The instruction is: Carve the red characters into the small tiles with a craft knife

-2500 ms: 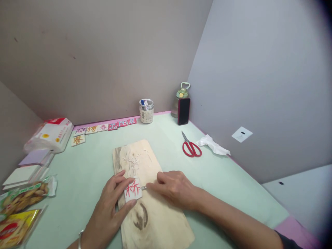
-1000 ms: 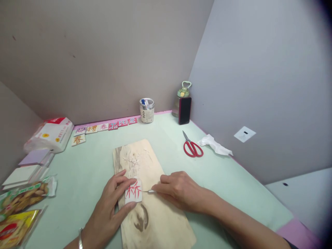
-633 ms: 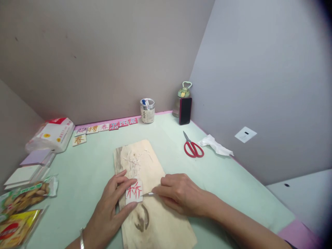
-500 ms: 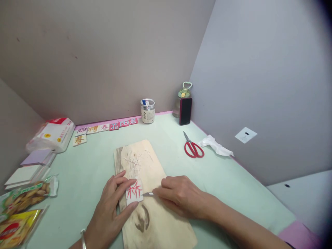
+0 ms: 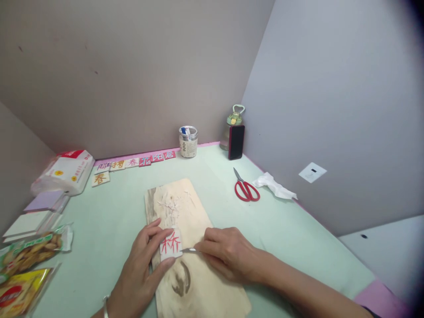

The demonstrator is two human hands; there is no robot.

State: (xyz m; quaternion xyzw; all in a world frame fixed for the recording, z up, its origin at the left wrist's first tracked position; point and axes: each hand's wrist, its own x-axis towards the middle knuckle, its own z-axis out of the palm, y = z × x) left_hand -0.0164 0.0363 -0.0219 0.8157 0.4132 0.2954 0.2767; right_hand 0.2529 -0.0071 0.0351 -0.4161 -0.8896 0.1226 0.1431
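left hand (image 5: 143,261) is clamping its grip on a red-lettered tile (image 5: 171,248), near the wooden board's (image 5: 202,287) left edge, right hand (image 5: 228,252) is pinching a knife (image 5: 190,250)

- On table (image 5: 106,234): board (image 5: 198,287), front centre.
- On board: tile (image 5: 171,245), between thumb and fingers of left hand (image 5: 144,254); shavings (image 5: 170,204) behind.
- In right hand (image 5: 228,254): knife (image 5: 190,250), tip at tile's right edge.
- Right of board: scissors (image 5: 246,191), then tissue (image 5: 273,185).
- Along back wall (image 5: 149,79): tile row (image 5: 132,162), left of jar (image 5: 188,146); extra tile (image 5: 100,179) before row's left end.
- Right of jar: phone (image 5: 236,143), before bottle (image 5: 225,138).
- Far left, back to front: pack (image 5: 64,173), slab stacks (image 5: 28,222), snack bag (image 5: 36,254), second bag (image 5: 23,289).
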